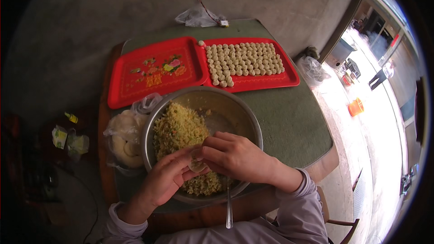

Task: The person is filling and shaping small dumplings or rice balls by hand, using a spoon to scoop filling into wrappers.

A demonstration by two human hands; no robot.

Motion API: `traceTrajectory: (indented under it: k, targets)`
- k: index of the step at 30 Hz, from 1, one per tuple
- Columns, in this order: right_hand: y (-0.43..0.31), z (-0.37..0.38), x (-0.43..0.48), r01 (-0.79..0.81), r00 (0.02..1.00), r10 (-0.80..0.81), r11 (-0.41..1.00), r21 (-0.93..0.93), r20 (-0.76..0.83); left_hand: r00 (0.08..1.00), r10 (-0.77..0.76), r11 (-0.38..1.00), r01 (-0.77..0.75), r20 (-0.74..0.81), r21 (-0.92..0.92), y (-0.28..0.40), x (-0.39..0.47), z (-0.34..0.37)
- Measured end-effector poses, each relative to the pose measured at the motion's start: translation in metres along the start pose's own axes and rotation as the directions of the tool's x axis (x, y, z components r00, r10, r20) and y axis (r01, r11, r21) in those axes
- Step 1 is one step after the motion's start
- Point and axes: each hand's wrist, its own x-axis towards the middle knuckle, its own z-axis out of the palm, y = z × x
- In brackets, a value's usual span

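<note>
Over a large steel bowl point(255, 122), my left hand point(171, 173) and my right hand point(237, 157) meet around a small dough wrapper point(196, 165). The wrapper rests on my left fingers, and my right fingers pinch its upper edge. Some filling shows inside it. Chopped yellowish filling point(179, 128) is heaped in the bowl's left part. A metal spoon point(229, 210) leans over the near rim, handle outward. Behind the bowl, rows of small round dumplings point(244, 57) stand on a red tray point(271, 82).
A second red tray point(135, 88) with a flower print overlaps the first at left. Dough point(127, 145) in a clear plastic bag lies left of the bowl. A plastic bag point(196, 17) and a corded switch point(224, 23) are at the table's back. A person point(381, 74) stands outside, right.
</note>
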Motion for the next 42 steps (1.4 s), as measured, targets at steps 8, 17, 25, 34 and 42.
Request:
traceTrajectory:
  k: [8, 17, 25, 34, 42]
  targets:
    - [0.0, -0.003, 0.0, 0.023, 0.999, -0.023, 1.0, 0.005, -0.023, 1.0, -0.009, 0.995, 0.008, -0.014, -0.095, -0.011, 0.003, -0.01]
    - [0.002, 0.002, -0.003, 0.053, 0.998, -0.053, 0.999, -0.002, -0.023, 0.997, -0.058, 0.985, 0.048, -0.059, -0.166, -0.009, 0.006, -0.002]
    - [-0.001, 0.008, -0.001, 0.026, 0.996, -0.029, 0.999, -0.038, -0.088, 0.995, -0.043, 0.985, 0.028, -0.09, -0.167, -0.008, 0.009, 0.004]
    - [0.009, -0.004, -0.002, -0.077, 0.996, 0.079, 0.995, 0.063, -0.031, 0.998, -0.015, 0.991, 0.008, -0.059, -0.132, -0.006, 0.006, 0.003]
    - [0.01, 0.002, -0.004, -0.077, 0.997, 0.077, 0.992, 0.099, 0.005, 1.0, -0.01, 0.999, 0.009, -0.023, -0.053, -0.009, 0.007, 0.001]
